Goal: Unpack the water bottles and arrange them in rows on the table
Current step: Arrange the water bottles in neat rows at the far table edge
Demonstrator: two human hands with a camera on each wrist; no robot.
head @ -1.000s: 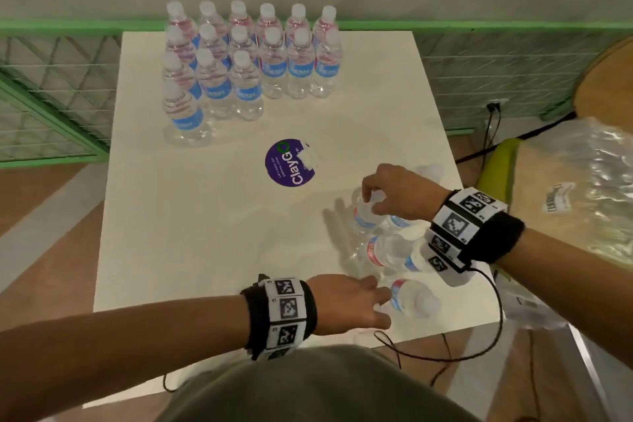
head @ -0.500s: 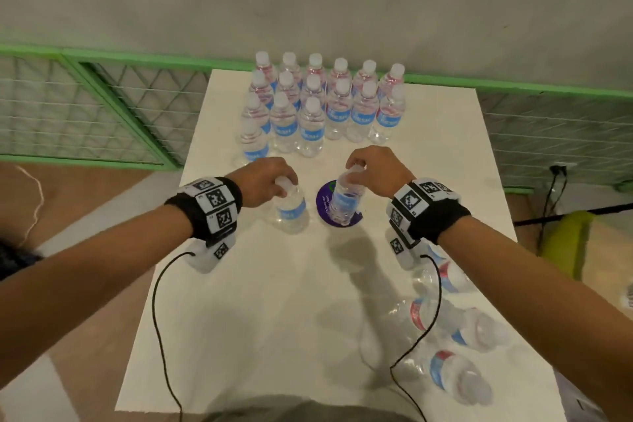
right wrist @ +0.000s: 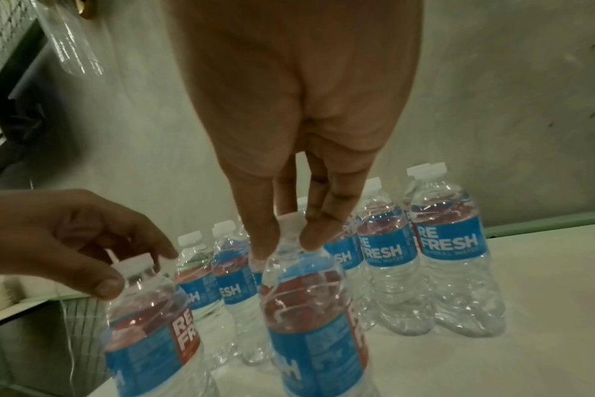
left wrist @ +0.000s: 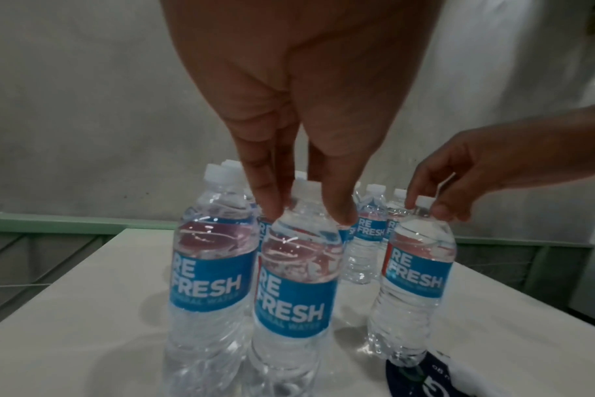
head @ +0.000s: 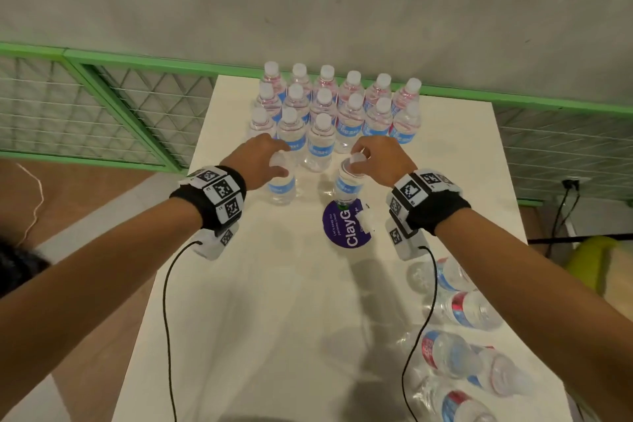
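Note:
Several upright water bottles (head: 322, 144) with blue labels stand in rows at the far end of the white table (head: 274, 319). My left hand (head: 265, 161) pinches the neck of one bottle (head: 281, 187) just in front of the left end of the rows; the left wrist view shows that bottle (left wrist: 294, 290) under my fingertips (left wrist: 272, 212). My right hand (head: 373, 161) pinches the cap of a second bottle (head: 346, 187), which is tilted above the purple sticker (head: 346, 228). In the right wrist view this bottle (right wrist: 313, 322) hangs from my fingertips (right wrist: 309, 236).
Several more bottles (head: 452, 356) lie on their sides at the near right of the table. A green-framed mesh fence (head: 102, 106) runs behind and to the left. Wrist cables (head: 168, 319) trail over the table. A yellow-green object (head: 596, 253) sits off the right edge.
Both hands picked bottles from the near right pile and carried them forward; over the last half second they moved farther toward the standing rows.

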